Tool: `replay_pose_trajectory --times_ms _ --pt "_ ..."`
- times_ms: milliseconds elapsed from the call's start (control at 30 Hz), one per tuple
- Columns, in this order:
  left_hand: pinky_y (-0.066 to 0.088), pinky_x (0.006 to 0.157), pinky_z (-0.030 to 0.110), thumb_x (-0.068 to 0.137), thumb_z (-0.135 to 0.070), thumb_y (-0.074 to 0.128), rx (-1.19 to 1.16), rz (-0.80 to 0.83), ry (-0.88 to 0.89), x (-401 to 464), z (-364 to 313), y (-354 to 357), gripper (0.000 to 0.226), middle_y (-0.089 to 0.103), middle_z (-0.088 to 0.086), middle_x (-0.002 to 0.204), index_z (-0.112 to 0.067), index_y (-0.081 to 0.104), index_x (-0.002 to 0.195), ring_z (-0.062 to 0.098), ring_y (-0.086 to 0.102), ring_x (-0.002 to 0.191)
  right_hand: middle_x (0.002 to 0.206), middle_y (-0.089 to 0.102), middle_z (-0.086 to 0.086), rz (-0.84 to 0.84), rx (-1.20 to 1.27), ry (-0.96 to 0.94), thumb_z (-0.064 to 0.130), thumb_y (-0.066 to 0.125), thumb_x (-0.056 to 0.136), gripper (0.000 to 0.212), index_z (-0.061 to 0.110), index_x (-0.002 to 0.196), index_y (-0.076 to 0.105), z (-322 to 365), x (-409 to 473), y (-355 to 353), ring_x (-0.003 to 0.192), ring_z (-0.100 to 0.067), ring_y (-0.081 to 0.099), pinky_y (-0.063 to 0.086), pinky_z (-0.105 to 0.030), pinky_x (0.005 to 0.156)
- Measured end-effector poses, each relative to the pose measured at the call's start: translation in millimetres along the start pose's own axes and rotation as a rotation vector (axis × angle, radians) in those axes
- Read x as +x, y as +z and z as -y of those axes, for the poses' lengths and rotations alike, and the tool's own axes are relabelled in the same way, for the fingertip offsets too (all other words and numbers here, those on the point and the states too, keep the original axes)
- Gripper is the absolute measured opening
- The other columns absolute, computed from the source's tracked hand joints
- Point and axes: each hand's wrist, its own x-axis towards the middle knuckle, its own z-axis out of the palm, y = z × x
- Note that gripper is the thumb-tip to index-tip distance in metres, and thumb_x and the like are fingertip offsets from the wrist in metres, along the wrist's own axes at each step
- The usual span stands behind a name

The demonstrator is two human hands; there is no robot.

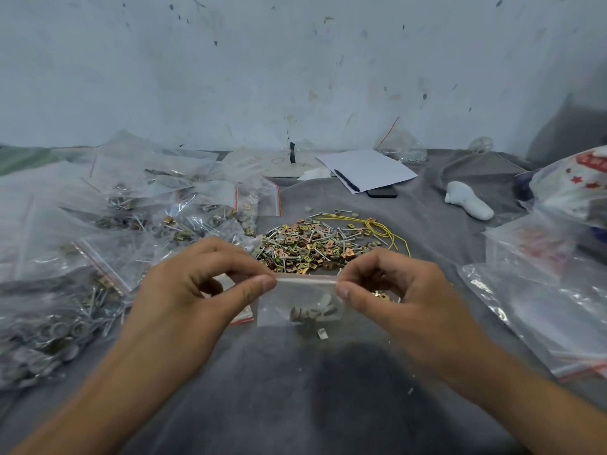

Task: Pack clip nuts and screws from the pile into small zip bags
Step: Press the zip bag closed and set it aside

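Sealing a filled small zip bag above the grey cloth.

Filled bags (138, 221) heap at far left. The left hand (197, 284) pinches the small zip bag (300, 303) at its left top corner; the right hand (394, 290) pinches the right corner, fingers curled on the strip. The bag hangs between them, a few parts inside, just in front of the pile of clip nuts and screws (315, 244). Sealing looks to be the step; next likely calls for running fingertips along the zip.

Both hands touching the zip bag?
Touching. Head view: left hand and right hand each pinch an end of the small zip bag top strip.
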Motion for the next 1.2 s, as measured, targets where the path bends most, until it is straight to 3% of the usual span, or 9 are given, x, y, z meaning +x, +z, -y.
replay_pose_trajectory --times_ms 200,333,400,567,633,733,967,1100,1200 --pt "0.051 0.071 0.020 0.081 -0.045 0.079 -0.191 -0.049 -0.030 16.8 -7.1 4.3 0.015 0.073 -0.004 0.090 -0.031 0.078 0.088 0.009 0.068 0.083 0.081 0.071 0.000 -0.040 0.181 -0.043 0.014 0.079 0.090 0.006 0.014 0.091 0.074 23.9 20.9 -10.8 0.073 -0.009 0.063 0.050 -0.018 0.066" --pt "0.055 0.073 0.022 0.078 -0.037 0.086 -0.506 -0.132 -0.123 22.1 -20.5 17.4 0.020 0.076 0.010 0.086 -0.022 0.081 0.091 0.011 0.066 0.076 0.083 0.070 0.006 -0.107 0.303 -0.052 0.035 0.084 0.084 0.020 0.021 0.095 0.075 39.3 23.4 -13.1 0.074 -0.007 0.061 0.050 -0.023 0.068" --pt "0.057 0.074 0.021 0.075 -0.036 0.086 -0.579 -0.123 -0.137 20.3 -26.9 22.9 0.021 0.079 0.008 0.086 -0.023 0.083 0.092 0.011 0.069 0.077 0.088 0.073 0.002 -0.109 0.383 -0.017 0.043 0.084 0.078 0.030 0.022 0.098 0.077 40.6 18.8 -10.0 0.080 -0.012 0.066 0.054 -0.030 0.075" --pt "0.055 0.072 0.015 0.069 -0.031 0.086 -0.606 -0.071 -0.140 12.9 -36.7 28.1 0.020 0.081 0.003 0.084 -0.023 0.085 0.087 0.008 0.072 0.076 0.086 0.073 -0.012 -0.139 0.618 0.099 0.022 0.084 0.081 0.020 0.009 0.095 0.079 35.6 11.1 2.7 0.081 -0.022 0.069 0.059 -0.039 0.082" --pt "0.054 0.068 0.014 0.067 -0.030 0.085 -0.626 -0.104 -0.189 11.0 -35.5 30.5 0.020 0.079 0.004 0.078 -0.020 0.085 0.084 0.008 0.068 0.070 0.086 0.075 -0.012 -0.146 0.584 0.136 0.023 0.085 0.078 0.022 0.009 0.095 0.080 35.4 9.0 6.4 0.080 -0.022 0.069 0.059 -0.041 0.081" --pt "0.051 0.063 0.012 0.070 -0.022 0.083 -0.680 -0.103 -0.244 10.1 -35.0 38.7 0.019 0.077 0.002 0.073 -0.009 0.082 0.083 0.003 0.067 0.066 0.091 0.079 -0.010 -0.123 0.444 0.160 0.031 0.086 0.076 0.028 0.014 0.098 0.082 37.3 6.7 14.0 0.081 -0.019 0.074 0.061 -0.031 0.073" --pt "0.050 0.062 0.011 0.074 -0.020 0.080 -0.758 -0.131 -0.279 8.2 -31.7 44.1 0.011 0.077 0.000 0.073 -0.012 0.083 0.082 0.001 0.067 0.064 0.095 0.081 -0.006 -0.169 0.340 0.139 0.029 0.080 0.081 0.020 0.022 0.099 0.084 32.2 7.8 24.0 0.083 -0.014 0.072 0.064 -0.034 0.084" --pt "0.052 0.067 0.013 0.074 -0.024 0.082 -0.727 -0.096 -0.256 6.6 -30.9 40.7 0.021 0.080 0.004 0.084 -0.012 0.084 0.091 0.004 0.071 0.073 0.104 0.081 -0.007 -0.145 0.423 0.119 0.026 0.081 0.084 0.022 0.016 0.104 0.082 29.0 7.8 22.1 0.095 -0.017 0.075 0.060 -0.029 0.084" --pt "0.054 0.072 0.016 0.071 -0.029 0.084 -0.708 -0.105 -0.263 4.9 -27.9 39.8 0.026 0.081 0.007 0.089 -0.013 0.084 0.091 0.008 0.073 0.081 0.103 0.079 -0.015 -0.168 0.435 0.125 0.029 0.084 0.083 0.027 0.013 0.104 0.081 26.7 8.8 20.7 0.092 -0.021 0.072 0.060 -0.032 0.086"
